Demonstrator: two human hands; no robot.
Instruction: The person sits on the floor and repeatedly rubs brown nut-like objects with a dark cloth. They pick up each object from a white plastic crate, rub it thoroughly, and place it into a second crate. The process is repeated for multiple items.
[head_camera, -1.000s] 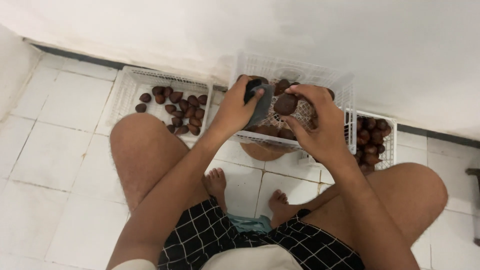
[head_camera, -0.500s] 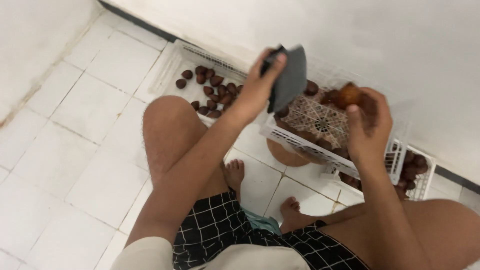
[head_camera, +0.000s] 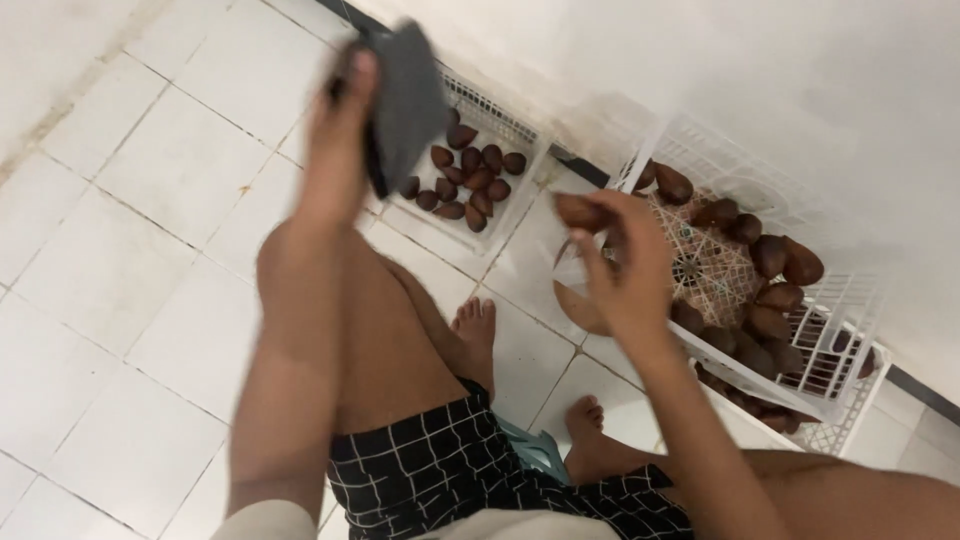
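Observation:
My left hand (head_camera: 340, 130) is raised and grips a dark flat rectangular object (head_camera: 405, 100) over the left basket. My right hand (head_camera: 630, 270) holds a brown scaly fruit (head_camera: 583, 212) at its fingertips, just left of the large white basket (head_camera: 850, 300). That basket holds several brown fruits (head_camera: 770, 255) around its mesh floor. The smaller white basket (head_camera: 500, 120) at the left holds several more brown fruits (head_camera: 470, 185). I sit on a low stool with both bare knees apart and feet on the tiles.
White floor tiles (head_camera: 130, 300) spread to the left and front. A white wall (head_camera: 750, 70) runs along the back behind the baskets. A third white basket (head_camera: 850, 425) with fruits sits low at the right. A teal stool edge (head_camera: 535, 450) shows between my legs.
The view swung left and tilted. My left hand lifted the dark object up and left, away from the large basket. My right hand drew the fruit out over the gap between baskets.

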